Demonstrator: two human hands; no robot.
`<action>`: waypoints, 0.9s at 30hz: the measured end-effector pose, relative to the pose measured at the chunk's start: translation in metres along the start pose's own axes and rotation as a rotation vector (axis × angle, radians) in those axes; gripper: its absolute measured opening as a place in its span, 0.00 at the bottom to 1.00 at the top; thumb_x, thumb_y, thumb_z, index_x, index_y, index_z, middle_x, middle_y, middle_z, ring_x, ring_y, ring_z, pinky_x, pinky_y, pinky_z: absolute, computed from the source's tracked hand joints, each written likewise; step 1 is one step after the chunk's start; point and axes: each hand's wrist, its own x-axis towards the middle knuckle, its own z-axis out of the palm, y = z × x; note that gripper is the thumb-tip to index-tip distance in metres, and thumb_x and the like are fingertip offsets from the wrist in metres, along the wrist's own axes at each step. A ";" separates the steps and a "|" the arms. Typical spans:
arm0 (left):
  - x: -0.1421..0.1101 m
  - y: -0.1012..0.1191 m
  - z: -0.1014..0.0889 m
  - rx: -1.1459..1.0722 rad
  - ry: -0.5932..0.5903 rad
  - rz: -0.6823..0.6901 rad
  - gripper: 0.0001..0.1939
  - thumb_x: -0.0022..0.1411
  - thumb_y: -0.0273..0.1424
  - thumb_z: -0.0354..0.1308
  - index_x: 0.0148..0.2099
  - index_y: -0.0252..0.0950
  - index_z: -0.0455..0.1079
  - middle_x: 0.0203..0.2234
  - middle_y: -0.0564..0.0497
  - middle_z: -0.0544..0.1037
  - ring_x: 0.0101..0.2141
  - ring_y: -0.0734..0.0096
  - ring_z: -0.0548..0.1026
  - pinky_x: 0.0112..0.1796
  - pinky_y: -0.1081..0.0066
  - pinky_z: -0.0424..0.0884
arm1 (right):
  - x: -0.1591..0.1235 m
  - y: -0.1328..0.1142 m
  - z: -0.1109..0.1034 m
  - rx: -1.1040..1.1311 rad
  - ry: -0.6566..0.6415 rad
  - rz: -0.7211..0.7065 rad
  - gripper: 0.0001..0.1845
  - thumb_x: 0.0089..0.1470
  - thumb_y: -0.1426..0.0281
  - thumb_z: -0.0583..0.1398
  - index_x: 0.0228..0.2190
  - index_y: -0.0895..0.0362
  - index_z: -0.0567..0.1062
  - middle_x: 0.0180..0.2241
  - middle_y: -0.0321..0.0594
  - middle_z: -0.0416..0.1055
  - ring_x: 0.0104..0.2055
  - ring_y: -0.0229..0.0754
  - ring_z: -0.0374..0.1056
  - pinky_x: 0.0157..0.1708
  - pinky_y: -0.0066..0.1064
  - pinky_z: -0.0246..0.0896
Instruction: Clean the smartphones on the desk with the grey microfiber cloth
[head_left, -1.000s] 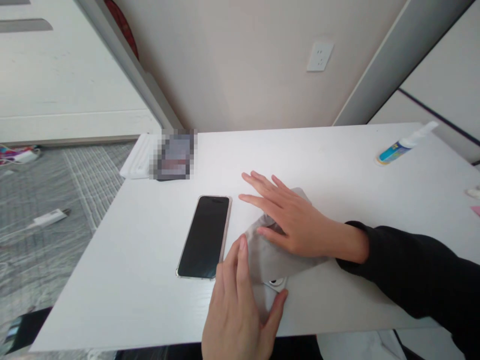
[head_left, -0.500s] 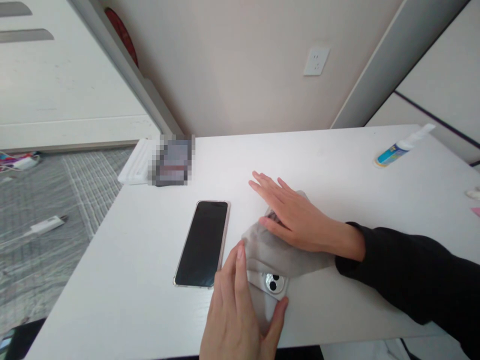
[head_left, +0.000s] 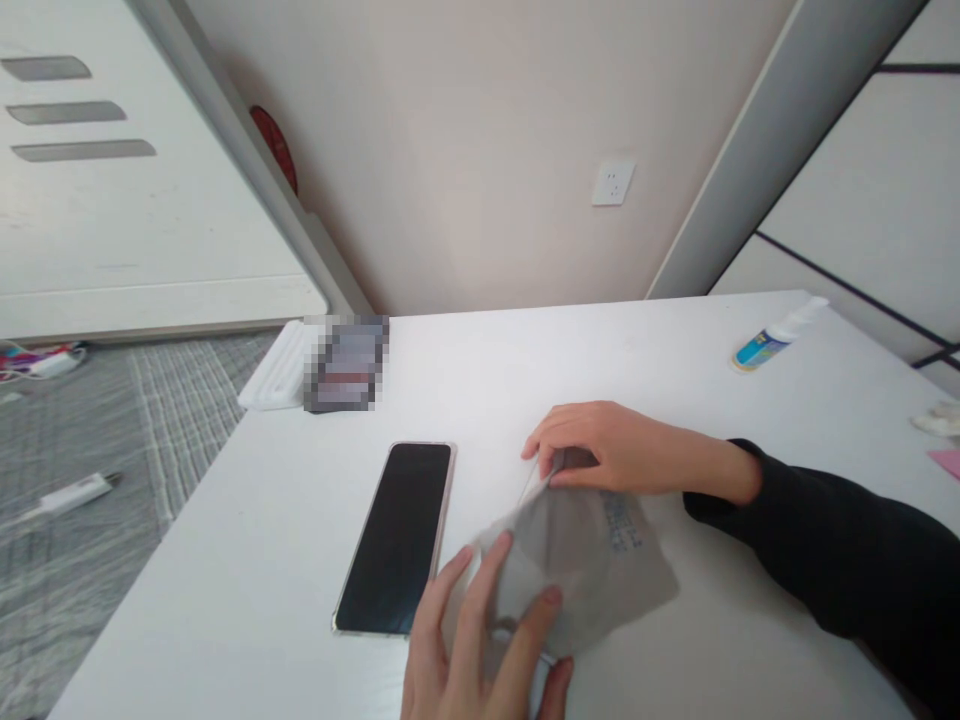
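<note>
A grey cleaning cloth with faint blue print lies over a white phone, which is mostly covered. Part of the phone's round camera shows between my left fingers. My left hand grips the phone by its sides near the table's front edge, with some fingertips resting on the cloth. At the far side of the cloth, my right hand pinches its upper edge between thumb and fingers. Just left of my left hand, a second phone in a clear case lies with its dark screen up.
On the white table, a spray bottle lies tilted at the far right. A white packet and a blurred dark item are at the back left corner. A wall socket is behind.
My right hand has gone from lying flat on the cloth to pinching its far edge. The cloth now covers more of the phone's camera end. The view has tilted up slightly.
</note>
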 end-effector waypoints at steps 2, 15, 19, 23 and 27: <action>-0.002 -0.001 0.001 -0.017 -0.003 0.042 0.15 0.65 0.35 0.64 0.53 0.48 0.76 0.65 0.42 0.68 0.61 0.44 0.69 0.50 0.51 0.79 | -0.001 -0.006 -0.002 0.036 -0.027 0.015 0.03 0.65 0.68 0.64 0.39 0.55 0.77 0.41 0.37 0.79 0.42 0.42 0.72 0.45 0.33 0.63; 0.002 0.009 -0.002 -0.085 0.001 0.010 0.10 0.68 0.29 0.58 0.50 0.45 0.73 0.62 0.39 0.66 0.57 0.56 0.75 0.46 0.67 0.81 | -0.002 -0.008 -0.001 0.580 -0.106 0.129 0.20 0.66 0.69 0.61 0.58 0.52 0.68 0.48 0.39 0.78 0.44 0.40 0.73 0.42 0.30 0.63; 0.004 0.011 -0.005 -0.089 0.007 -0.069 0.11 0.66 0.29 0.60 0.50 0.42 0.72 0.63 0.38 0.65 0.57 0.56 0.75 0.46 0.66 0.82 | 0.002 -0.003 0.011 0.357 0.111 0.172 0.19 0.65 0.72 0.60 0.57 0.50 0.70 0.46 0.37 0.80 0.45 0.42 0.76 0.44 0.33 0.67; 0.002 0.008 -0.004 -0.012 0.006 -0.065 0.16 0.64 0.38 0.64 0.52 0.37 0.71 0.65 0.32 0.63 0.58 0.46 0.73 0.44 0.56 0.83 | 0.005 -0.006 0.024 -0.005 0.349 0.185 0.18 0.63 0.75 0.60 0.54 0.53 0.73 0.55 0.43 0.76 0.58 0.48 0.71 0.60 0.43 0.62; -0.001 0.006 0.001 0.040 0.010 -0.082 0.29 0.67 0.42 0.60 0.62 0.28 0.66 0.65 0.29 0.63 0.54 0.51 0.76 0.44 0.61 0.83 | 0.004 -0.020 0.045 -0.267 0.233 0.021 0.25 0.67 0.64 0.62 0.62 0.57 0.68 0.66 0.48 0.66 0.68 0.51 0.61 0.69 0.46 0.53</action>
